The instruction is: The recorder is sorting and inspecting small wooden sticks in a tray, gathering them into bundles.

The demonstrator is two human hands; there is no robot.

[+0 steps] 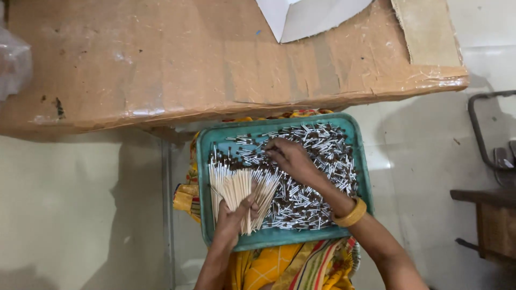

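Note:
A teal plastic tray (pixel 202 177) rests on my lap, filled with several small sticks with pale stems and dark tips (pixel 322 161). My left hand (pixel 234 217) grips a fanned bundle of pale sticks (pixel 236 188), held upright over the tray's left side. My right hand (pixel 290 158) reaches into the loose pile at the tray's middle, fingers bent down among the sticks; whether it pinches any is hidden. A yellow bangle (pixel 350 215) sits on my right wrist.
A cardboard-covered table top (pixel 161 59) spans the upper view, its edge just above the tray, with a white sheet (pixel 306 16) on it. Yellow patterned cloth (pixel 285 266) covers my lap. A dark wooden stool (pixel 492 215) and metal frame (pixel 478 129) stand at right.

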